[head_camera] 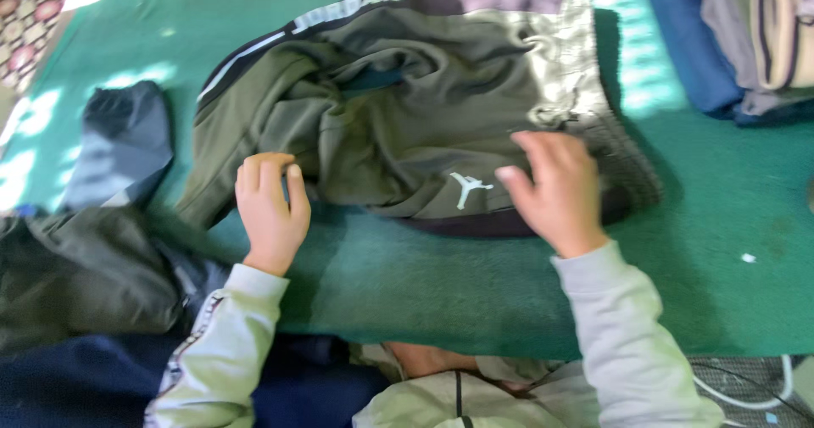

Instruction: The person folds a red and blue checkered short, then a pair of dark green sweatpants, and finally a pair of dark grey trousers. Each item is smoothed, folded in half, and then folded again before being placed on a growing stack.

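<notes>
A green carpeted surface [475,284] fills most of the view, patched with bright sunlight along its far edge and left side. In its middle lies a crumpled olive-green fabric garment [407,114] with a black stripe, a grey panel along the far edge, a ribbed hem on the right and a small white figure emblem near its front edge.

The left hand [271,212] rests on the garment's lower left part, fingers curled down onto the cloth with the thumb beside them; whether it pinches a fold cannot be told. The right hand [555,191] lies flat and spread on the garment's right side near the ribbed hem, fingers apart, somewhat blurred. Both arms wear light grey sleeves.

To the left, a dark grey folded cloth [123,140] sits on the green surface, apart from the garment. Nearer the person on the left lie a dark olive bundle of clothing [76,275] and a navy-blue cloth [76,386]. At the top right stands a stack of folded clothes [729,38] in blue, grey and cream. A patterned floor covering [30,13] shows at the top left corner, and a white cable [746,394] lies at the bottom right.
</notes>
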